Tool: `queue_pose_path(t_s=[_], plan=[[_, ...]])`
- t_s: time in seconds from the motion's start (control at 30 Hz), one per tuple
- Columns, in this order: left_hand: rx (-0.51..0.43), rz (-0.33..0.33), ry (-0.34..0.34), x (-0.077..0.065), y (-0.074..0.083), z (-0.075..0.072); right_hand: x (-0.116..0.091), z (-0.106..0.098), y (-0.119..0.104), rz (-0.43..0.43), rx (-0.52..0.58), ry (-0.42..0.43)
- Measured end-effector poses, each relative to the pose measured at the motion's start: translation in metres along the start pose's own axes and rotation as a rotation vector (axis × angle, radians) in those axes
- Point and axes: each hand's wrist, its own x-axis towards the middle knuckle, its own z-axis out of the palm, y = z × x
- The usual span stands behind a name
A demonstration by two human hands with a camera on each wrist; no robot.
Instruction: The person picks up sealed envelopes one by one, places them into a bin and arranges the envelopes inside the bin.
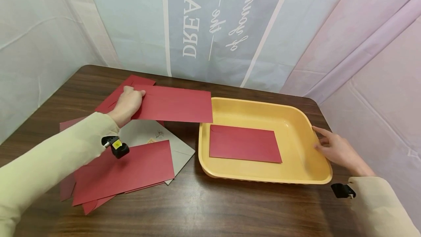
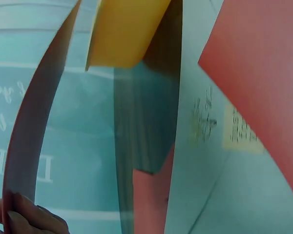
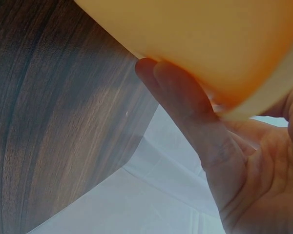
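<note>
Between the thumb and fingers of my left hand point(image 1: 126, 105) is the left end of a red envelope point(image 1: 175, 104). It is raised above the table, its right end overlapping the left rim of a yellow plastic basin point(image 1: 256, 102) in the head view. Seen from the left wrist, the envelope point(image 2: 31, 117) stands nearly edge-on, bowing slightly. Another red envelope point(image 1: 245, 143) lies flat in the basin. My right hand point(image 1: 338, 151) holds the basin's right rim. In the right wrist view, fingers point(image 3: 180, 92) lie along the outside of the basin wall point(image 3: 195, 29), with the thumb across the rim.
Several red envelopes point(image 1: 131, 167) lie overlapping at the left of the dark wooden table point(image 1: 210, 207). Among them is a pale envelope point(image 1: 179, 149) with a small drawing and a label. Another red envelope point(image 1: 113, 96) lies behind my left hand. Fabric curtains point(image 1: 138, 17) hang around the table.
</note>
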Motion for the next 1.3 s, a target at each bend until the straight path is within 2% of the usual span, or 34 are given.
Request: queue_pose_path(t_s=[0.27,0.57,1.0,1.3], plan=[[-0.007,0.037,-0.022,-0.003,0.01,0.018,0.0,0.001,0.0,0.008,0.02,-0.009],[-0.029,0.053,-0.094,-0.009,0.025,0.037,0.0,0.001,0.0,0.0,0.031,-0.011],[-0.012,0.07,-0.151,-0.014,0.052,0.078,-0.001,0.002,0.001,0.003,0.038,-0.01],[-0.004,0.122,-0.228,-0.024,0.07,0.108,0.0,0.001,0.001,-0.001,0.042,-0.008]])
